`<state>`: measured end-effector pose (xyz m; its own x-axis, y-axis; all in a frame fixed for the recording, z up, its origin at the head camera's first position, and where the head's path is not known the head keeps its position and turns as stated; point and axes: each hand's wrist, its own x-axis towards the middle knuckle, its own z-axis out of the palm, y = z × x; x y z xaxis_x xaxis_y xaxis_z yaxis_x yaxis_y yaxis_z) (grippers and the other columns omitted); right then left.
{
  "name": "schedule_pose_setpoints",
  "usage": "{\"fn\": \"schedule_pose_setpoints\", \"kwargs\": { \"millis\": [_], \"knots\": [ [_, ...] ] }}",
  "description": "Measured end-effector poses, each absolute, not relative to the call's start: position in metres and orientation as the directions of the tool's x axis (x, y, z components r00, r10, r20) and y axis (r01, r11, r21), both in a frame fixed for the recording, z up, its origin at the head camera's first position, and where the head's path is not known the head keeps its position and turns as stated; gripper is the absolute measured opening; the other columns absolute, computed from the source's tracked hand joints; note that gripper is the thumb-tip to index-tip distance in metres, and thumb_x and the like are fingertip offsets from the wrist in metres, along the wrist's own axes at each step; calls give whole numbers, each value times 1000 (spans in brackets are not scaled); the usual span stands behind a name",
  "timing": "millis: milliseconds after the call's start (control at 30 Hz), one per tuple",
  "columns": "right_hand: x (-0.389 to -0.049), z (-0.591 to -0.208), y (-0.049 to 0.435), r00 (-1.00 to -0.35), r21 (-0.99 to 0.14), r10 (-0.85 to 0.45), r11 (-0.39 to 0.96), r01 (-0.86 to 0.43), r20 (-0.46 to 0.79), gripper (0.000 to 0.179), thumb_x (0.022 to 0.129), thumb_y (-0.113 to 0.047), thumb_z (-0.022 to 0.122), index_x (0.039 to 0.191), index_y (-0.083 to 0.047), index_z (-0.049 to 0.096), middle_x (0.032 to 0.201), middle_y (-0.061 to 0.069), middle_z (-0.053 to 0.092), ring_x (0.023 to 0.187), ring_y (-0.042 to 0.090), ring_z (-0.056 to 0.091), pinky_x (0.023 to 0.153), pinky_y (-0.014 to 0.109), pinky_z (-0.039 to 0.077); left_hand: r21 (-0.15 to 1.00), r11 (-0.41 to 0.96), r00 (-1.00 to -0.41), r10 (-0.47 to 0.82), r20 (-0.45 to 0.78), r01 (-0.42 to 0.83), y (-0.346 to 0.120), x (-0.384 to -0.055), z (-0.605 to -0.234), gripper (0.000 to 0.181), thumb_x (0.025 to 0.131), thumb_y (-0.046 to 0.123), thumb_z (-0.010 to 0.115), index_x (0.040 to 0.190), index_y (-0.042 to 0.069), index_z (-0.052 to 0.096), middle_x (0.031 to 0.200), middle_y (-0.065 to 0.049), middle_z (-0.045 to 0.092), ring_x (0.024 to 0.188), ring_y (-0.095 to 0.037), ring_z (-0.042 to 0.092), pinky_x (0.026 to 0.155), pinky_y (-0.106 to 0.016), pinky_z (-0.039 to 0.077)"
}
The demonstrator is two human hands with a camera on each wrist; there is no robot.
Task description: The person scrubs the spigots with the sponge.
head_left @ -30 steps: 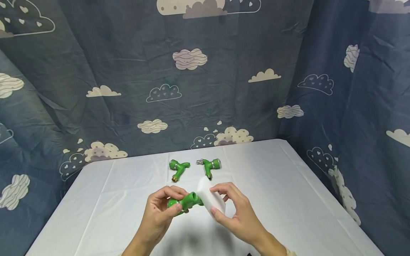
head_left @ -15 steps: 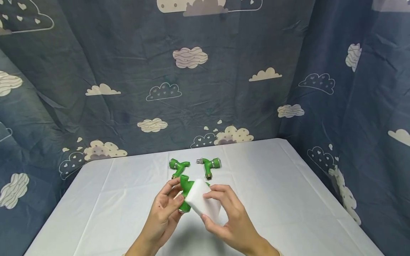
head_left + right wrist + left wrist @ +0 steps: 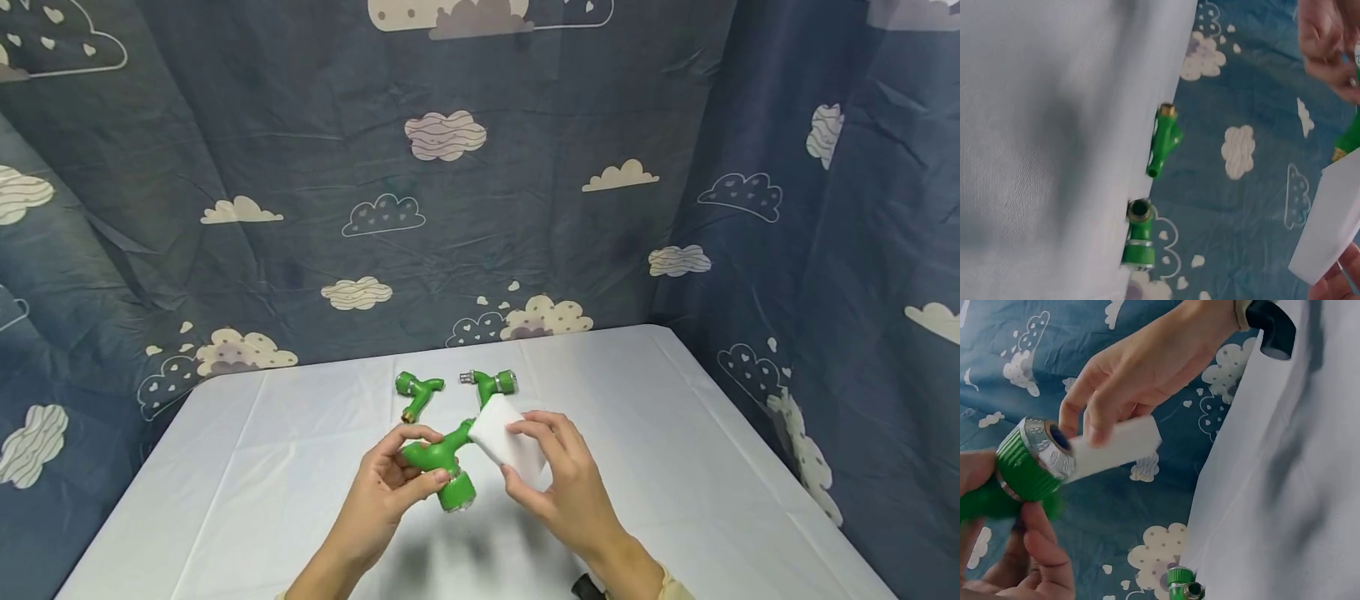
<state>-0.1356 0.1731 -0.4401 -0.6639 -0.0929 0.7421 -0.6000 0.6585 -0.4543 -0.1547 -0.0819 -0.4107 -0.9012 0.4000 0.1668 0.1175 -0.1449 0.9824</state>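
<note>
My left hand [image 3: 390,479] grips a green plastic tap [image 3: 442,457] with a ribbed green collar, thumb and fingers on its body. In the left wrist view the tap's collar [image 3: 1029,459] shows a silvery ring around a dark opening. A white sponge block [image 3: 501,435] is pinched between the thumb and fingers of my right hand [image 3: 566,483]. Its left corner lies against the tap's upper arm, whose end it hides in the head view. In the right wrist view a brass threaded end [image 3: 1339,154] meets the edge of the sponge.
Two more green taps, the left one [image 3: 418,393] and the right one [image 3: 491,383], lie on the white-covered table [image 3: 675,450] beyond the hands. A black object [image 3: 587,587] is at the front edge, by my right forearm. Cloud-patterned curtain [image 3: 525,208] surrounds the table's far sides.
The left hand has turned the tap over, so its collar now points down toward me. The right hand moved the sponge left across the tap, then back right and up to its upper arm.
</note>
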Motion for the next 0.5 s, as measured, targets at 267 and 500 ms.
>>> {"fn": "schedule_pose_setpoints", "kwargs": {
  "millis": [267, 500],
  "knots": [
    [-121, -431, 165, -554, -457, -102, 453, -766, 826, 54, 76, -5, 86, 127, -11, 68, 129, 8, 66, 114, 19, 64, 84, 21, 56, 907, -419, -956, 279, 90, -37, -78, -157, -410, 42, 99, -5, 66, 132, 14, 48, 117, 0, 75, 100, -9, 75, 89, -23, 64],
    [-126, -430, 156, -544, -464, -91, 417, -781, 834, 53, 77, -4, 84, 126, -6, 64, 127, 9, 66, 112, 18, 64, 86, 23, 56, 851, -518, -882, 437, 176, -86, -81, -150, -410, 43, 99, -9, 60, 138, 9, 61, 128, 1, 71, 111, -9, 74, 100, -25, 62]
  ]
}}
